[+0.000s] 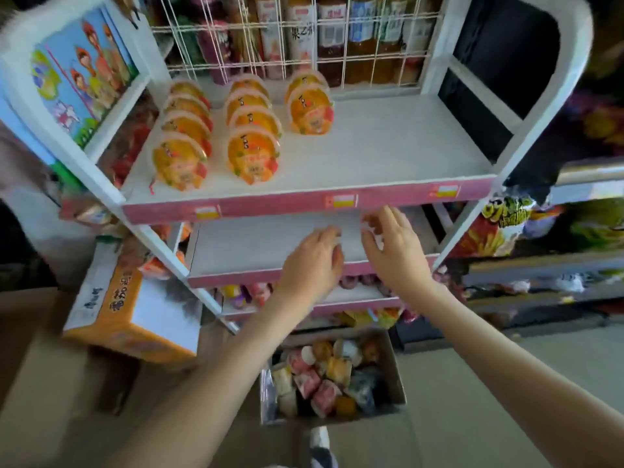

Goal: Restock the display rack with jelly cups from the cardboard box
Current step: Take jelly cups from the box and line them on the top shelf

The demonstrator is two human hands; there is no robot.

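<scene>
The white display rack [341,201] has pink front strips. Its top shelf carries three rows of orange jelly cups [251,157] standing on edge. Both hands hover over the bare second shelf [250,244]. My left hand [312,261] shows its back, fingers bent down toward the shelf board, and I see nothing in it. My right hand [391,243] is beside it with fingers spread and loose, also holding nothing. On the floor below stands the open cardboard box [396,376], filled with several small mixed jelly cups [324,380].
An orange carton [128,319] leans at the rack's lower left, over a large brown box [33,366]. Bottles [337,38] stand behind a wire grid above the top shelf. Lower rack shelves hold small sweets [243,295]. Snack bags [503,221] fill shelving to the right.
</scene>
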